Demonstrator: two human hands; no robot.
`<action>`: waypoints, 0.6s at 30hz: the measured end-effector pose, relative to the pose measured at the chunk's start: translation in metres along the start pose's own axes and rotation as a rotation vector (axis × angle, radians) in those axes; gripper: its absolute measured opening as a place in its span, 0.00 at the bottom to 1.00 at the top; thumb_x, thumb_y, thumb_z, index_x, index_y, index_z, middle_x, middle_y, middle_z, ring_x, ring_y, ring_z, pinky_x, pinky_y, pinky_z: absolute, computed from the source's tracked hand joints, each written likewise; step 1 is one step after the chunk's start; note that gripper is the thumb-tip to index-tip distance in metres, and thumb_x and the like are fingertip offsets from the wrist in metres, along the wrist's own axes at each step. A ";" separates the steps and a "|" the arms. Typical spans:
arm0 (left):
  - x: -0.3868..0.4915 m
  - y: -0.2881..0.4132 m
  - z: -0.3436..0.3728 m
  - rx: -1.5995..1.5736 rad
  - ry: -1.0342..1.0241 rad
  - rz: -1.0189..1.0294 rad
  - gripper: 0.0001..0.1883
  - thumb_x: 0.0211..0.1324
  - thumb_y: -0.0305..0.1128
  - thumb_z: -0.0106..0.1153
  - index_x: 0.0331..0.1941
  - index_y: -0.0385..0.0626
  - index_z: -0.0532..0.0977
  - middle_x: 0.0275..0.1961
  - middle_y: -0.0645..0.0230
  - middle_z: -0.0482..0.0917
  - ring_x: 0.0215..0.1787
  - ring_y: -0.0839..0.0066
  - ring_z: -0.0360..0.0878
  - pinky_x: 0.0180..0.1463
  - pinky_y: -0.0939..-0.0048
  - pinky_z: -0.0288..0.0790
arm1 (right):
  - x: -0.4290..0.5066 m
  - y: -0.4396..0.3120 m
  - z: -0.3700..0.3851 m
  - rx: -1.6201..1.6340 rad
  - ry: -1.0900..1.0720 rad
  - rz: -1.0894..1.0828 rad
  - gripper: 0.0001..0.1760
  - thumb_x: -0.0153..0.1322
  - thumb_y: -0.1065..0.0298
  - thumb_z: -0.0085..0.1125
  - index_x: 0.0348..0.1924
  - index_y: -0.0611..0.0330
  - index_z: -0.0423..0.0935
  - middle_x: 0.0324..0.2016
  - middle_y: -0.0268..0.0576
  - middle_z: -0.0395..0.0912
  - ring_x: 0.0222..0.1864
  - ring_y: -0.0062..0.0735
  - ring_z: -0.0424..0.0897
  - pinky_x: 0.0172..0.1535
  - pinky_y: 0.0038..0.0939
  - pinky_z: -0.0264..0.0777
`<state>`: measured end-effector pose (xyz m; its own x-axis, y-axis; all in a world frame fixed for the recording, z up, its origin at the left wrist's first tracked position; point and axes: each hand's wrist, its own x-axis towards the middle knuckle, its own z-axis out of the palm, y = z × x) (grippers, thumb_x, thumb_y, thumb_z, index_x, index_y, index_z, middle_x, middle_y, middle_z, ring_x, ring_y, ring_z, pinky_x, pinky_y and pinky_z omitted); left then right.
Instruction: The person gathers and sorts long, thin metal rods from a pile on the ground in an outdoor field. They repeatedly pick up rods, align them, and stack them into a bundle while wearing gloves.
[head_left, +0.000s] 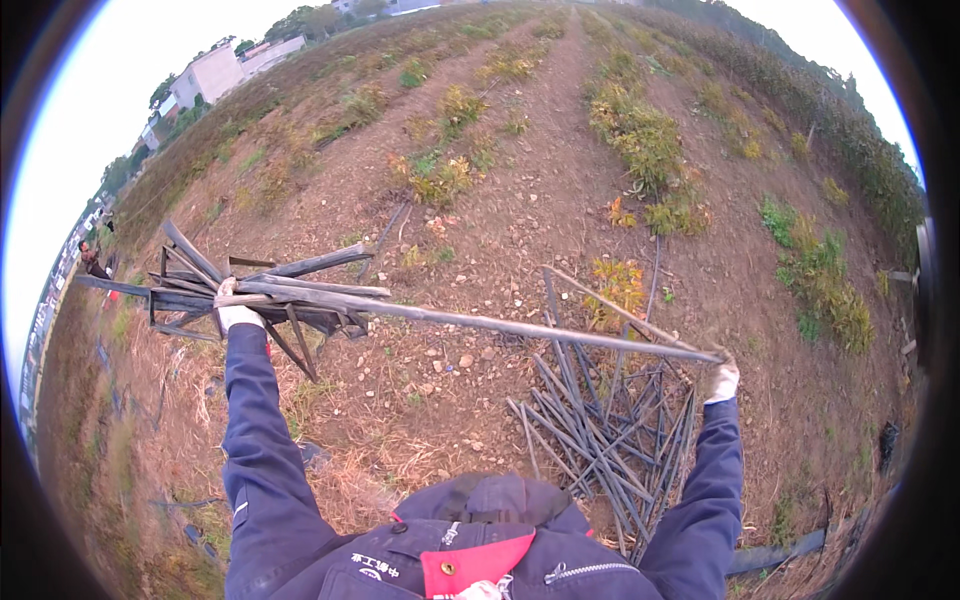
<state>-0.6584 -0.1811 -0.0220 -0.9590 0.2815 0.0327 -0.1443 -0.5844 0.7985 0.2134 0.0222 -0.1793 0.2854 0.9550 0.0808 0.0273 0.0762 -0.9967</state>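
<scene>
My left hand (238, 312), in a white glove, is closed around a bundle of grey-brown sticks and flat dark strips (300, 298). Some of the strips are bent sharply, and their ends splay out on both sides of the glove. A long, narrow grey length (480, 321) runs from that bundle to my right hand (721, 381), whose glove is closed on its far end. A thinner brown strip (611, 304) slants away up-left from the same hand. Whether these lengths are wood or flattened hose cannot be told. Under my right arm lies a loose pile of grey sticks (607, 427).
Dry, stony soil (465, 367) lies before me, with straw at its near side. Rows of yellowing plants (637, 142) stretch away, with a thin dark hose (656, 270) along one. A person (91, 259) is at far left. A dark strip (780, 553) lies at lower right.
</scene>
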 end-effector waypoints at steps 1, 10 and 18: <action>-0.001 -0.002 0.000 -0.017 0.018 -0.010 0.13 0.50 0.36 0.59 0.39 0.44 0.73 0.38 0.61 0.77 0.39 0.61 0.76 0.50 0.56 0.71 | 0.010 -0.013 0.007 0.480 0.130 0.066 0.15 0.73 0.64 0.50 0.45 0.66 0.77 0.40 0.48 0.81 0.46 0.39 0.80 0.44 0.38 0.79; -0.061 -0.011 0.007 0.127 0.271 0.276 0.13 0.50 0.27 0.66 0.36 0.33 0.74 0.32 0.61 0.78 0.26 0.71 0.76 0.33 0.65 0.77 | -0.020 -0.159 0.040 -0.347 -0.032 -0.125 0.29 0.70 0.37 0.54 0.22 0.57 0.76 0.15 0.33 0.75 0.14 0.26 0.74 0.16 0.29 0.67; -0.149 -0.059 0.052 1.009 -0.157 0.602 0.25 0.47 0.32 0.69 0.48 0.34 0.71 0.37 0.57 0.81 0.35 0.65 0.81 0.42 0.64 0.77 | -0.014 -0.169 0.155 -0.819 -0.083 -0.106 0.19 0.68 0.53 0.56 0.33 0.64 0.80 0.25 0.52 0.81 0.29 0.40 0.83 0.35 0.35 0.75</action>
<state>-0.4944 -0.1491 -0.0432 -0.7562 0.2975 0.5828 0.6451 0.1901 0.7400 0.0566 0.0403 -0.0123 0.1715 0.9749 0.1419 0.7481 -0.0351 -0.6627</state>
